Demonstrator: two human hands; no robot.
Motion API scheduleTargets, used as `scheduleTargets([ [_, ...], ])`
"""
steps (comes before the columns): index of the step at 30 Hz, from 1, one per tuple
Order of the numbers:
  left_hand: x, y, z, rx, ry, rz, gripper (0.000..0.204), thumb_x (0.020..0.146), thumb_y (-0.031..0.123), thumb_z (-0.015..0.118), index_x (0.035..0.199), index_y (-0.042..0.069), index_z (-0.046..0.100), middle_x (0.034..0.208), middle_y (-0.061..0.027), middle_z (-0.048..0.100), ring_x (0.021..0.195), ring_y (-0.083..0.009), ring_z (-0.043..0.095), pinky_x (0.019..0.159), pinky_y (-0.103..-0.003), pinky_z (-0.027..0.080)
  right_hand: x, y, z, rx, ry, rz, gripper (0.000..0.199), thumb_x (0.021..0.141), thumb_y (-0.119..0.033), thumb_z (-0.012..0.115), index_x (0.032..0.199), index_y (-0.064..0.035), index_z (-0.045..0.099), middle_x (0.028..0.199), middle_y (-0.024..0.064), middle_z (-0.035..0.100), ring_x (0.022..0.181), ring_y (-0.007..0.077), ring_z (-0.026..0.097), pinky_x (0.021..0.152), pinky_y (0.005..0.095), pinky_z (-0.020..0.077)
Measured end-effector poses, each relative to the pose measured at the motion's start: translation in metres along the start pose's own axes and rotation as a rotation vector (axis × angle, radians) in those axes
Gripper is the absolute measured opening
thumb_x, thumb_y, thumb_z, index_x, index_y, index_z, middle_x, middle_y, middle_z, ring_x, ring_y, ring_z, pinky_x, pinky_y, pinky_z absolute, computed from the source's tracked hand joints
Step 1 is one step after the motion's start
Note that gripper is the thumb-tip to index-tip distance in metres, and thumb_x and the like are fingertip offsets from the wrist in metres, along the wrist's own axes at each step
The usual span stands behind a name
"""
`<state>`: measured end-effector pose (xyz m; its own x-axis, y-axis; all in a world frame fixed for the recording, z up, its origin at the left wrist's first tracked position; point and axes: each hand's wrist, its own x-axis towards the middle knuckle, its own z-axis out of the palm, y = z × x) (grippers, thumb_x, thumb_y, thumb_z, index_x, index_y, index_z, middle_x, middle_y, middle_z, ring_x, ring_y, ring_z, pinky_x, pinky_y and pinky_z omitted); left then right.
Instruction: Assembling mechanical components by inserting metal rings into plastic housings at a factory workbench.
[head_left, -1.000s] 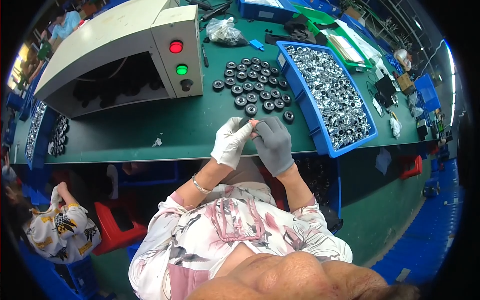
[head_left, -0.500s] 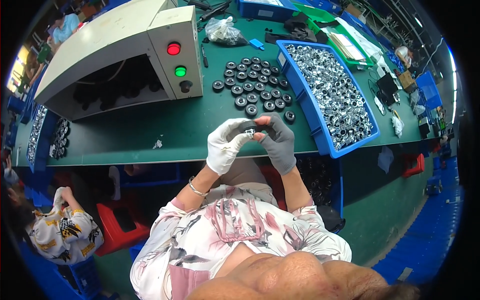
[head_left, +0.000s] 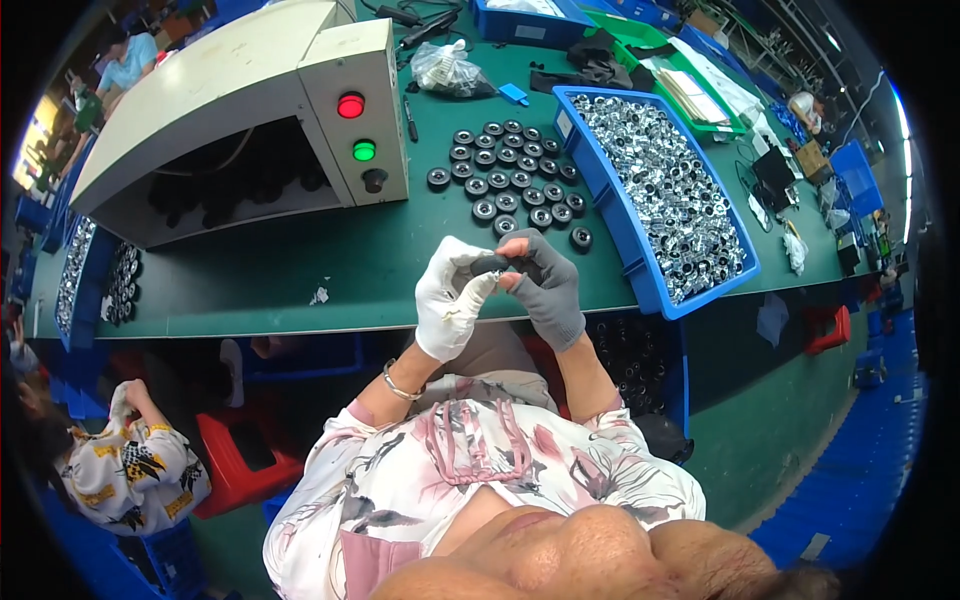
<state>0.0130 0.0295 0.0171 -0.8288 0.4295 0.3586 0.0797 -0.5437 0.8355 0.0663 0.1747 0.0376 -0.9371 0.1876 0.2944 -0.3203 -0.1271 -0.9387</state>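
Head view: both hands' fingers [head_left: 482, 285] pinch 1 black ring [head_left: 492, 265]; about 20 finished rings [head_left: 510, 185] sit on the counter [head_left: 300, 270], bin [head_left: 655, 195] still full.

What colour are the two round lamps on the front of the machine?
The upper lamp is red and the lower lamp green, seen in the head view.

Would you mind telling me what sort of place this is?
Probably a factory assembly bench: a blue plastic bin of small silver metal parts, rows of black round rings on a green worktable, and a beige machine with red and green lamps.
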Motion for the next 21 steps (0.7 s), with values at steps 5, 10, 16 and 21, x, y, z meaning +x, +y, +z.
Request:
scheduleTargets([
  [5, 0.002, 0.001, 0.004, 0.101, 0.082, 0.045, 0.017, 0.095, 0.002, 0.066, 0.108, 0.000, 0.056, 0.102, -0.0046, 0.061, 0.087, -0.0108, 0.062, 0.078, -0.025, 0.053, -0.002, 0.011, 0.012, -0.211, 0.119, -0.087, 0.020, 0.090, -0.006, 0.071, 0.107, 0.0021, 0.062, 0.107, 0.0046, 0.057, 0.089, 0.0108, 0.058, 0.078, 0.0242, 0.0487],
  [10, 0.004, 0.004, 0.008, 0.140, 0.172, 0.142, 0.023, 0.097, 0.014, 0.066, 0.115, 0.002, 0.057, 0.104, -0.0019, 0.060, 0.093, -0.0105, 0.059, 0.082, -0.025, 0.051, 0.003, 0.008, 0.041, -0.551, 0.293, -0.325, 0.022, 0.089, -0.001, 0.069, 0.110, 0.0022, 0.062, 0.100, 0.0024, 0.060, 0.090, 0.0110, 0.059, 0.079, 0.0239, 0.0494],
  [16, 0.002, -0.014, 0.006, -0.171, 0.351, -0.001, 0.025, 0.099, 0.012, 0.064, 0.121, 0.003, 0.057, 0.112, -0.0022, 0.061, 0.100, -0.0112, 0.058, 0.089, -0.026, 0.048, 0.014, 0.005, 0.042, -0.022, 0.221, 0.093, 0.029, 0.088, 0.003, 0.067, 0.116, 0.0021, 0.062, 0.101, 0.0021, 0.061, 0.096, 0.0108, 0.061, 0.086, 0.0253, 0.0510],
  [21, 0.006, 0.006, -0.009, 0.168, 0.222, -0.026, 0.025, 0.093, 0.003, 0.069, 0.118, -0.002, 0.064, 0.106, -0.0052, 0.067, 0.097, -0.0130, 0.064, 0.086, -0.026, 0.052, 0.020, 0.001, 0.023, -0.345, 0.060, -0.096, 0.028, 0.088, 0.002, 0.067, 0.115, 0.0029, 0.063, 0.101, 0.0034, 0.062, 0.094, 0.0104, 0.062, 0.086, 0.0252, 0.0508],
])
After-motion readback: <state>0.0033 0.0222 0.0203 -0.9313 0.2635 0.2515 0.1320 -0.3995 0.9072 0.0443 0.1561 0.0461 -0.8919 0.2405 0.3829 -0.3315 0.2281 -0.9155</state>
